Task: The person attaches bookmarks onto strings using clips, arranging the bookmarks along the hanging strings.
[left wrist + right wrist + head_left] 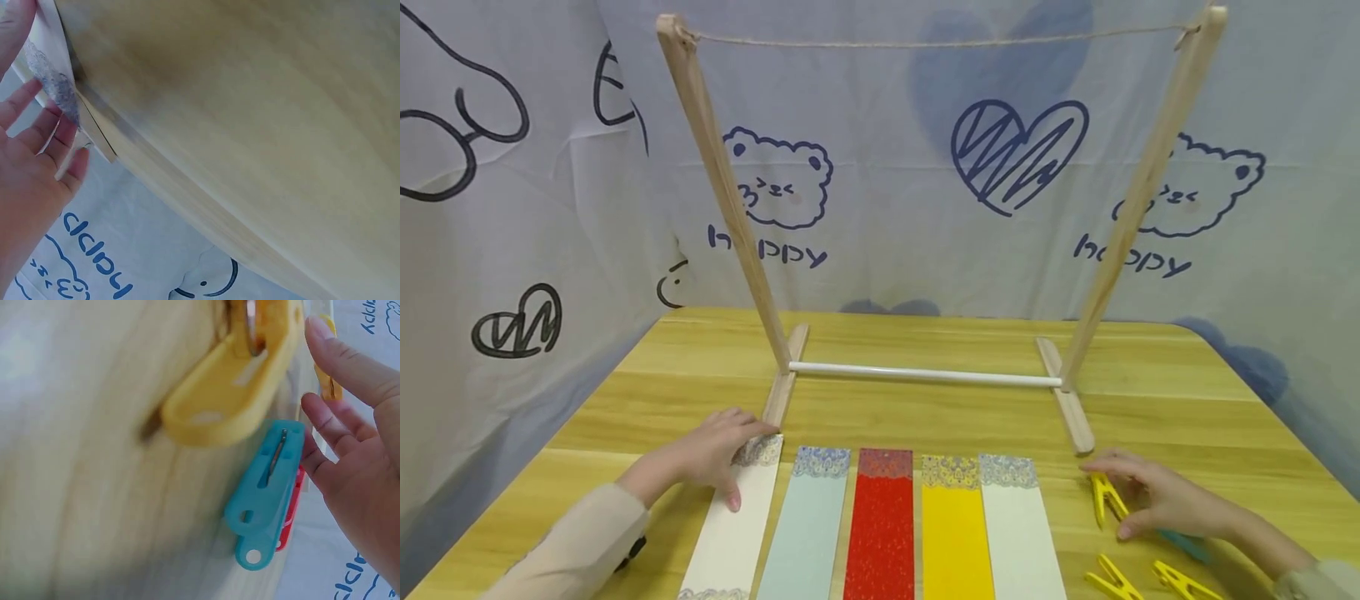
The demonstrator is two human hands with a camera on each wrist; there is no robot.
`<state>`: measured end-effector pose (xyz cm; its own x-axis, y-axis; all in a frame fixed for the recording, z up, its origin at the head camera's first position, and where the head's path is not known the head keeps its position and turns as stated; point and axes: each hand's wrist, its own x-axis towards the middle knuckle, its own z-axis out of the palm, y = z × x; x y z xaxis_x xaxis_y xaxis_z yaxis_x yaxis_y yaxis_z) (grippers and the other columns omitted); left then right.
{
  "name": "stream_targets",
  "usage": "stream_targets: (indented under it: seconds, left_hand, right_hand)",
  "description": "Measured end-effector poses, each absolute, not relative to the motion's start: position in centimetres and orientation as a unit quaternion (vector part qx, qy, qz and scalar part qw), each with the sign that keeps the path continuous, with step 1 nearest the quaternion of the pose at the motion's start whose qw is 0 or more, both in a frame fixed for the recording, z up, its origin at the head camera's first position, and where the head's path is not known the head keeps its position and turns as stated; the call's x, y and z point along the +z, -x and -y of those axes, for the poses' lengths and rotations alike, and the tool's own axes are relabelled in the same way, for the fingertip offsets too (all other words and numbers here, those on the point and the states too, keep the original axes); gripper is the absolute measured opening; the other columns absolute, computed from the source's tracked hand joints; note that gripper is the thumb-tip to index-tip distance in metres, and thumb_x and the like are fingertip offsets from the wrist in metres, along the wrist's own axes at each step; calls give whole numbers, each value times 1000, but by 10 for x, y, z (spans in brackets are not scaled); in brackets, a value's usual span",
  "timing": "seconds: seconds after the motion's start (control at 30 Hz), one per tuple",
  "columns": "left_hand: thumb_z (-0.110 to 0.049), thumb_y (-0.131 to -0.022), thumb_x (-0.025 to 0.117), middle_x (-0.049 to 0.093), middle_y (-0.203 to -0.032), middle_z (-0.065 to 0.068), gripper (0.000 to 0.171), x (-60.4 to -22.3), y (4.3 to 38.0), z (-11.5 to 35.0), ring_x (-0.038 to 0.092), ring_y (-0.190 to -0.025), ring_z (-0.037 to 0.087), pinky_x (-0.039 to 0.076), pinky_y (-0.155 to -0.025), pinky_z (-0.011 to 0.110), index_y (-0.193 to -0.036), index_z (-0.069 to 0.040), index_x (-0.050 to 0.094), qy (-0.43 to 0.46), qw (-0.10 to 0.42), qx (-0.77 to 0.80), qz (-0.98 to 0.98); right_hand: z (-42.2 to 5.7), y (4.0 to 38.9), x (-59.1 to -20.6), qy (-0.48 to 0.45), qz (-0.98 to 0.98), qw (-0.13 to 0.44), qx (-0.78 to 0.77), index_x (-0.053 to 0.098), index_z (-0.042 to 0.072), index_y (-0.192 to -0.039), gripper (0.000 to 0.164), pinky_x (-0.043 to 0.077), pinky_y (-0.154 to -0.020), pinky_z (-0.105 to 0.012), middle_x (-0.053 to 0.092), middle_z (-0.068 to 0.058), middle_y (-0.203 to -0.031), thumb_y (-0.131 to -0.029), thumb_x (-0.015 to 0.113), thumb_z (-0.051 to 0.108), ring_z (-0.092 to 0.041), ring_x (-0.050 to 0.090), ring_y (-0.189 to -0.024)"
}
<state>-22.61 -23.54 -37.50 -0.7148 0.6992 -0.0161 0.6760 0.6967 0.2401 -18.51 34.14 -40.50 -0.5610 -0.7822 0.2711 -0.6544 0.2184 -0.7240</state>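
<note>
While a backdrop cloth (887,258) reads "happy" in blue, a person's left hand (715,454) and right hand (1172,496) flank five lace-patterned strips on a table (925,417).

Behind the row, a wooden frame (728,196) holds a cord (925,44) and a low white rod (925,375). Thumb and fingers spread, the left hand touches the leftmost white strip (730,533) at its far patterned end, near the frame's left foot; the pale blue strip (805,533), red strip (880,533), yellow strip (955,542) and second white strip (1026,542) lie between the hands. Thumb parted from fingers, the right hand arches around a yellow clothespin (1099,496), contact unclear. A teal clothespin (265,487) lies near that hand, a red clothespin (290,515) partly behind it; two other yellow clothespins (1117,573) lie nearer the viewer.
</note>
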Motion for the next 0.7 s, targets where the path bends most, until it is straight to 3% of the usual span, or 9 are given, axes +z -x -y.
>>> stream_targets:
  seconds: [0.1,0.23,0.43,0.6,0.7]
  left_hand:
    - [-54,-47,72,48,-114,11,99,-375,226,237,42,-97,26,37,-77,43,-127,-2,47,-381,51,120,-916]
    - [-46,-52,75,48,-107,6,91,-375,227,238,43,-86,18,40,-68,33,-127,-2,48,-390,51,152,-907]
    - [-15,-58,81,47,-103,5,77,-374,230,238,41,-71,13,42,-58,23,-127,0,48,-364,85,241,-896]
    - [-5,-62,78,47,-109,16,69,-373,233,242,40,-66,14,41,-55,23,-125,2,49,-319,103,321,-886]
    - [-1,-66,75,48,-106,20,63,-373,236,245,35,-58,11,37,-51,21,-123,6,48,-298,110,376,-870]
  right_hand:
    - [-340,186,-406,467,-782,36,-411,48,0,-125,65,35,-46,-26,37,-3,-110,-65,72,-5,-15,36,-59]
    - [-339,184,-405,447,-796,20,-407,57,5,-114,54,36,-47,-27,37,-2,-107,-64,74,-3,-16,39,-60]
    - [-336,184,-400,414,-798,42,-435,58,3,-96,31,40,-46,-24,41,-3,-108,-69,71,-4,-14,43,-61]
    - [-336,186,-399,381,-799,62,-461,59,-4,-99,27,44,-47,-26,48,9,-110,-73,66,-5,-10,48,-65]
    - [-338,187,-396,325,-796,109,-499,57,-6,-107,28,49,-52,-27,55,9,-106,-79,62,-3,-9,54,-67]
